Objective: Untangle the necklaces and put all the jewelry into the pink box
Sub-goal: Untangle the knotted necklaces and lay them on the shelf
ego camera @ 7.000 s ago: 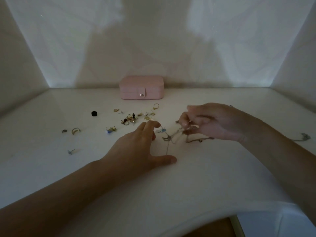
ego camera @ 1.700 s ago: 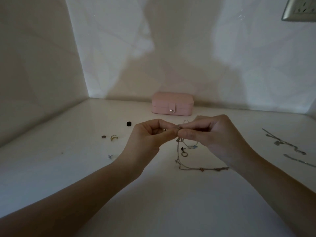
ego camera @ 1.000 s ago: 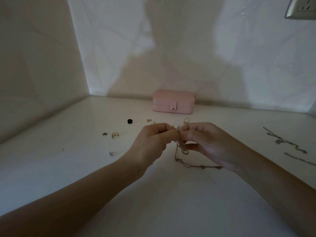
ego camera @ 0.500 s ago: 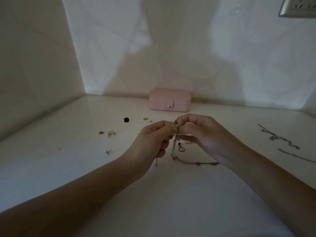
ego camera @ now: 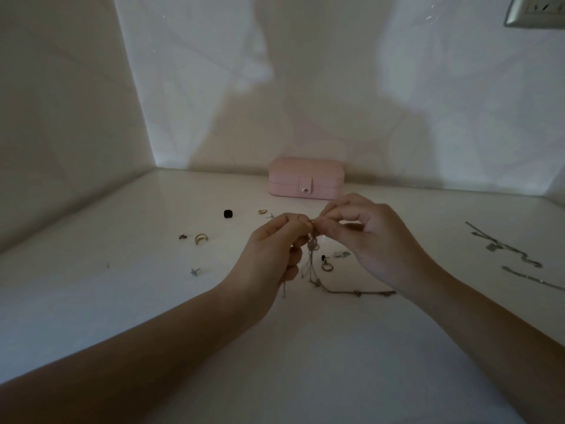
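both hands, left hand [ego camera: 272, 249] and right hand [ego camera: 376, 240], pinch the tangled necklaces [ego camera: 312, 252]; pink box [ego camera: 306, 178] at 12 o'clock shut, earrings [ego camera: 195, 255] unpacked at 9; early stage.

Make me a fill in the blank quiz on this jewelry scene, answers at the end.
1. The box has its lid ____.
2. The left hand and right hand pinch the necklace; two loose chains lie on the person's ____ side.
3. The cube left of the hands is ____.
Missing: closed; right; black.
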Motion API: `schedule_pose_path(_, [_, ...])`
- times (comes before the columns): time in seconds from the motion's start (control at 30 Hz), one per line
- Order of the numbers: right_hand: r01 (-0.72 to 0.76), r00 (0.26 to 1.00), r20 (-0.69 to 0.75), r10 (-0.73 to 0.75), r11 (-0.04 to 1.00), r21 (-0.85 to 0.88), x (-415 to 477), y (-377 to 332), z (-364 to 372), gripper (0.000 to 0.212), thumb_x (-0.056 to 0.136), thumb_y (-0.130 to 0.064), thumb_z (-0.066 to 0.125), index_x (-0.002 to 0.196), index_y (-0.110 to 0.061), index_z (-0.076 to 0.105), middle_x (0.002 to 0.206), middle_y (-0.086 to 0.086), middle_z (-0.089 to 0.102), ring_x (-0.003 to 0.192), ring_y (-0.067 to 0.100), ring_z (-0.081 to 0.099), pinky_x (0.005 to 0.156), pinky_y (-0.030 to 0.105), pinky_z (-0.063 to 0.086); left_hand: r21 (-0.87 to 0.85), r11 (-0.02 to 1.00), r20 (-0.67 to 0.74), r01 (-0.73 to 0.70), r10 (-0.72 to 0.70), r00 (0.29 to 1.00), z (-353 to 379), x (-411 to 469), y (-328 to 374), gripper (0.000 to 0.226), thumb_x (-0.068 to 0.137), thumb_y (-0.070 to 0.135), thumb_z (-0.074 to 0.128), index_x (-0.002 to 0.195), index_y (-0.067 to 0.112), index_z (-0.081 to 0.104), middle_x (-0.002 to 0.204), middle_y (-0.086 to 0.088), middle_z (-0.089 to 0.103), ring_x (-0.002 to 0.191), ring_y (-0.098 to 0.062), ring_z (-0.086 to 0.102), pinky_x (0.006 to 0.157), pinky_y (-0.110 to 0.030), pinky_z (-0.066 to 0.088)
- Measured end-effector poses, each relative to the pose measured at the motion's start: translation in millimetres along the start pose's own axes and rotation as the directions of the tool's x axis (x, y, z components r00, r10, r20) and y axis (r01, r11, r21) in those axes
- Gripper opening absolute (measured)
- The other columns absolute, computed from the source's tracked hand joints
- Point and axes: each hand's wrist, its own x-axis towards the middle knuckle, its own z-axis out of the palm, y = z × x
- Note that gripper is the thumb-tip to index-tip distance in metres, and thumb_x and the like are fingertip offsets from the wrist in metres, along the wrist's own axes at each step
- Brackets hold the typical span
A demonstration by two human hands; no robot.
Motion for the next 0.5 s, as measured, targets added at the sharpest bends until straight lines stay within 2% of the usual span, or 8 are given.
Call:
schedule_pose_path(0.1, [0.01, 0.995, -0.099, -0.013, 1.0, -0.026, 0.1, -0.5, -0.8, 0.004, 0.077, -0.034, 0.071, 0.076, -0.03, 0.073, 0.088, -0.012, 0.063, 0.085, 0.003, 0.061, 0.076, 0.015, 0.046, 0.008, 1.0, 0.019, -0.01, 0.01, 1.0, 1.0, -0.8, 1.2, 0.013, 0.09, 0.014, 0.055, 0.077, 0.014, 0.055, 0.059, 0.007, 0.034, 0.049, -0.008, 0.021, 0.042, -0.018, 0.019])
schedule_pose_path(0.17, [-0.112, 0.99, -0.066, 0.121, 0.985, 0.128, 0.3, -1.5, -2.3, 0.004, 0.08, -0.024, 0.072, 0.077, -0.025, 0.074, 0.085, -0.01, 0.067, 0.084, 0.004, 0.062, 0.076, 0.016, 0.045, 0.031, 0.999, 0.023, 0.009, -0.01, 1.0, 1.3, -0.4, -0.8, 0.017, 0.09, 0.017, 0.056, 0.074, 0.015, 0.054, 0.056, 0.009, 0.034, 0.047, -0.007, 0.021, 0.043, -0.018, 0.018])
schedule_pose_path(0.2, [-0.214, 0.976, 0.023, 0.215, 0.945, 0.248, 1.0, -1.6, -2.4, 0.005, 0.08, -0.023, 0.07, 0.079, -0.02, 0.074, 0.084, -0.008, 0.069, 0.083, 0.007, 0.062, 0.075, 0.019, 0.044, 0.055, 0.998, 0.015, 0.025, -0.026, 1.0, 0.9, 0.9, -2.8, 0.02, 0.091, 0.017, 0.056, 0.071, 0.016, 0.053, 0.056, 0.009, 0.034, 0.047, -0.007, 0.022, 0.043, -0.018, 0.019])
schedule_pose_path(0.27, [-0.451, 0.891, 0.279, 0.357, 0.765, 0.459, 2.5, 0.3, -3.1, 0.015, 0.078, -0.025, 0.066, 0.079, -0.01, 0.07, 0.081, 0.001, 0.067, 0.078, 0.013, 0.058, 0.07, 0.026, 0.04, 0.116, 0.991, -0.024, 0.069, -0.067, 0.997, -1.4, 3.8, -6.5, 0.024, 0.089, 0.018, 0.057, 0.066, 0.017, 0.05, 0.057, 0.007, 0.033, 0.046, -0.008, 0.023, 0.042, -0.019, 0.02])
schedule_pose_path(0.33, [-0.563, 0.824, 0.463, 0.327, 0.566, 0.602, 3.7, 0.7, -5.4, 0.016, 0.076, -0.026, 0.068, 0.068, -0.013, 0.063, 0.077, 0.002, 0.057, 0.07, 0.013, 0.052, 0.064, 0.026, 0.037, 0.138, 0.984, -0.079, 0.111, -0.101, 0.992, -5.5, 8.1, -8.2, 0.025, 0.088, 0.019, 0.057, 0.065, 0.017, 0.049, 0.057, 0.005, 0.034, 0.045, -0.009, 0.024, 0.041, -0.02, 0.022])
schedule_pose_path(0.37, [-0.561, 0.827, 0.484, 0.286, 0.493, 0.665, 4.9, 0.8, -7.8, 0.02, 0.073, -0.028, 0.074, 0.063, -0.016, 0.061, 0.076, 0.0, 0.052, 0.068, 0.012, 0.049, 0.061, 0.025, 0.036, 0.125, 0.984, -0.107, 0.127, -0.114, 0.988, -8.3, 11.0, -8.0, 0.024, 0.088, 0.018, 0.056, 0.065, 0.017, 0.048, 0.058, 0.005, 0.034, 0.045, -0.009, 0.024, 0.04, -0.02, 0.022])
schedule_pose_path(0.43, [-0.503, 0.864, 0.426, 0.269, 0.409, 0.761, 8.0, -0.8, -14.9, 0.027, 0.063, -0.028, 0.081, 0.055, -0.018, 0.058, 0.075, 0.0, 0.051, 0.067, 0.012, 0.047, 0.056, 0.022, 0.037, 0.067, 0.986, -0.153, 0.155, -0.144, 0.978, -13.7, 16.3, -6.4, 0.022, 0.088, 0.016, 0.052, 0.067, 0.017, 0.044, 0.061, 0.004, 0.033, 0.044, -0.008, 0.022, 0.037, -0.019, 0.02])
schedule_pose_path(0.5, [-0.452, 0.883, 0.336, 0.327, 0.407, 0.794, 10.6, -3.0, -22.8, 0.025, 0.061, -0.029, 0.075, 0.051, -0.017, 0.056, 0.071, 0.0, 0.053, 0.065, 0.012, 0.048, 0.054, 0.021, 0.036, 0.018, 0.984, -0.162, 0.175, -0.17, 0.972, -17.0, 19.3, -4.2, 0.014, 0.085, 0.014, 0.05, 0.072, 0.016, 0.046, 0.066, 0.002, 0.034, 0.044, -0.008, 0.019, 0.035, -0.019, 0.018])
